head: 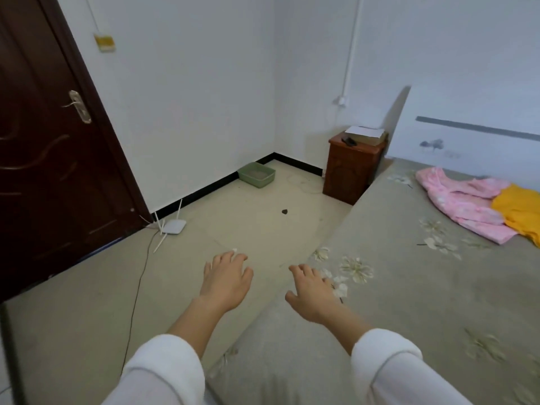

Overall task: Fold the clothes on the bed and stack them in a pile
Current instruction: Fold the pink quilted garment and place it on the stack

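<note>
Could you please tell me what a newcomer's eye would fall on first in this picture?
Two bare hands reach forward at centre, the left hand over the floor, the right hand over the edge of the bed, both holding nothing. At far right on the bed lie a crumpled pink garment and a yellow garment touching it. A dark door fills the left.

No legible text, label or number anywhere. Paper sheet (365, 131) atop the nightstand (349, 171), right of centre, possibly printed but too blurred to read. Yellowed wall box (104, 43), upper left, likewise unreadable.
</note>
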`<state>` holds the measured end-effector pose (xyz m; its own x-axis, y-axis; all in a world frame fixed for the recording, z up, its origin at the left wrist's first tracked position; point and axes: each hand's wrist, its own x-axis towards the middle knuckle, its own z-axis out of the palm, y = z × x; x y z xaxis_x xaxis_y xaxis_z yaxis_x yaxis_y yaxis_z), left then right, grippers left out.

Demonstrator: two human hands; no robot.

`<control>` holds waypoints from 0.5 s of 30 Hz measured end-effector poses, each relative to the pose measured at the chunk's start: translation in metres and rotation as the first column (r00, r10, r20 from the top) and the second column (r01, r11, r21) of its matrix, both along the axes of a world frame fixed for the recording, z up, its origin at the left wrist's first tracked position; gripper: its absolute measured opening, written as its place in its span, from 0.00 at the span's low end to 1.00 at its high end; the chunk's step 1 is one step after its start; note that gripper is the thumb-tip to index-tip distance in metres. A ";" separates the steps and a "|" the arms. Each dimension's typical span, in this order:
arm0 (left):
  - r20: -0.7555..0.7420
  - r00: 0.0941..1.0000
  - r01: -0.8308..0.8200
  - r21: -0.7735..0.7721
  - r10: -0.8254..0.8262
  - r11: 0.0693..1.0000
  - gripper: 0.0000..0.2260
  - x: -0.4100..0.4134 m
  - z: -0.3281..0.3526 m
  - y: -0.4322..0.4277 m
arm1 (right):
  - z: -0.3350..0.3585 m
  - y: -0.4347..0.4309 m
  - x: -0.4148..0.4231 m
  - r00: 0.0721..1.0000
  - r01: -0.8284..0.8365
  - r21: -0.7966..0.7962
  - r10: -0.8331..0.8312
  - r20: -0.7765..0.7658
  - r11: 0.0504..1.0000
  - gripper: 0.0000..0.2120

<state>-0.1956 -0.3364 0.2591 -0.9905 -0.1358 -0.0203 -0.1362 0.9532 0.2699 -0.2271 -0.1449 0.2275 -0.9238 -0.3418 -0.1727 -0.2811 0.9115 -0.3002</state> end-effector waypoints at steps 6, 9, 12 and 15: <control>0.018 1.000 0.003 -0.017 -0.003 1.000 0.19 -0.065 -0.008 -0.084 | -0.009 -0.085 -0.066 1.000 -0.020 0.013 0.020 -0.002 1.000 0.27; 0.012 0.999 0.031 -0.031 -0.030 0.999 0.19 -0.101 -0.015 -0.131 | -0.016 -0.132 -0.099 1.000 0.007 0.023 -0.007 0.006 1.000 0.27; -0.001 0.996 0.091 -0.045 -0.091 0.995 0.18 -0.139 -0.019 -0.181 | -0.018 -0.177 -0.136 0.997 0.077 0.009 -0.077 0.009 0.997 0.27; 0.007 0.989 0.148 -0.021 -0.147 0.989 0.18 -0.178 -0.017 -0.231 | -0.015 -0.219 -0.172 0.982 0.188 -0.047 -0.188 0.015 0.981 0.28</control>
